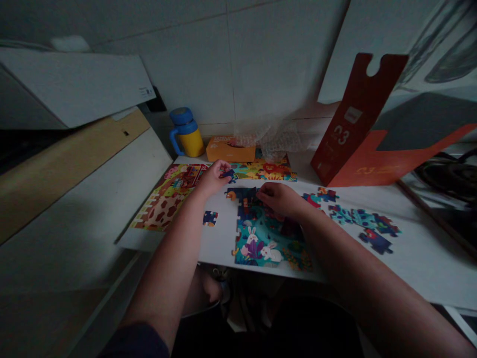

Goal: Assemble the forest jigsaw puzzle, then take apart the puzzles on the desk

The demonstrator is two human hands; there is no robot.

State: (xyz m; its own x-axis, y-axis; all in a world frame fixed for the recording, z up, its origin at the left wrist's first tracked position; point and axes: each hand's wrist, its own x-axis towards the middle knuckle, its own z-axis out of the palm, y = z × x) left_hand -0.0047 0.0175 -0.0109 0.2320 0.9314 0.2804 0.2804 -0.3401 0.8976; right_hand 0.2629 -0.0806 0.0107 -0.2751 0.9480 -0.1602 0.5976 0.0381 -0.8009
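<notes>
A partly assembled jigsaw puzzle (257, 228) with white rabbits lies on the white tabletop in front of me. Above its upper left corner, my left hand (218, 176) pinches a dark blue puzzle piece (230, 175). The fingers of my right hand (278, 196) are closed on a dark puzzle piece at the puzzle's top edge. Whether that piece is joined to the rest I cannot tell, because the hand covers part of it. One loose dark blue piece (210, 218) rests left of the puzzle.
Several loose and joined pieces (359, 217) lie to the right. A cow-patterned puzzle (160, 206) is at left, a lion puzzle (266, 170) behind. Along the back stand a blue-yellow mug (188, 136), an orange box (231, 150), clear plastic wrap (276, 141) and a red box (350, 129).
</notes>
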